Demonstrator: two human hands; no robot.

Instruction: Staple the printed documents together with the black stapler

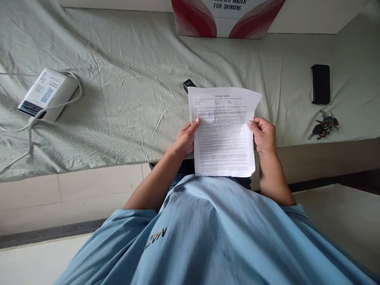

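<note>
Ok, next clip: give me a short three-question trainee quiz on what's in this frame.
1. True or false: both hands grip the printed sheet.
2. Which lies nearest the keys on the green sheet? A) black phone B) white box with cable C) red-and-white carton
3. Which edge of the paper does the left hand hold?

Key: 1. True: the left hand and right hand each pinch a side edge. 2. A. 3. Its left edge.
</note>
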